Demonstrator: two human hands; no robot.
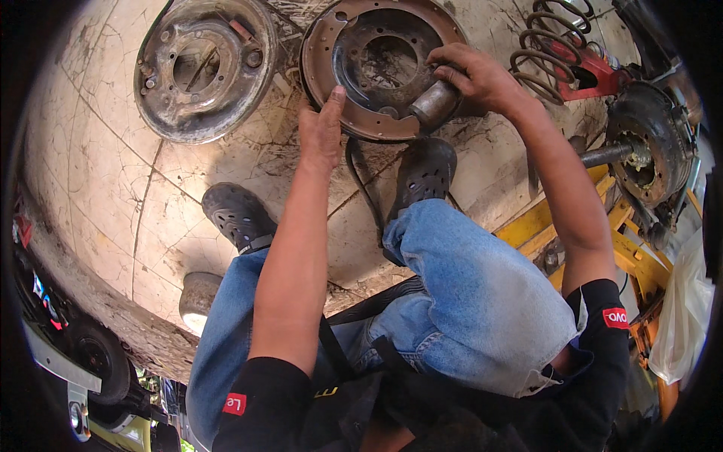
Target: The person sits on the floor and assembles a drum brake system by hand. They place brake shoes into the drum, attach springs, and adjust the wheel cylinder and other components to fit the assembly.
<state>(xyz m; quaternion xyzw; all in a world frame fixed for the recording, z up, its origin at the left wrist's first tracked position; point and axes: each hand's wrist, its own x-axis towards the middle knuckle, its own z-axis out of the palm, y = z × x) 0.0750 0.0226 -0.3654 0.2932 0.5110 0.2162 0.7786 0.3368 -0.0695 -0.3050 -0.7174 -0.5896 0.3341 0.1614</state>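
Observation:
A drum brake assembly (382, 19) lies on the floor in front of me, with curved brown brake shoes (374, 123) around a round centre hole. My left hand (324, 129) grips its near left edge, the thumb along the shoe and the other fingers mostly hidden under the rim. At the right side, my right hand (478, 77) is closed around a thick, dull metal cylinder (435, 104), whose near end meets the end of a shoe. I cannot tell whether the cylinder is a loose piece or part of a tool.
Another brake backing plate (230, 90) lies at the far left. Coil springs (550, 49), a red stand (584, 71) and a hub with its shaft (651, 147) are at the right, near a yellow metal frame (633, 256). A metal cup (199, 294) stands by my left leg.

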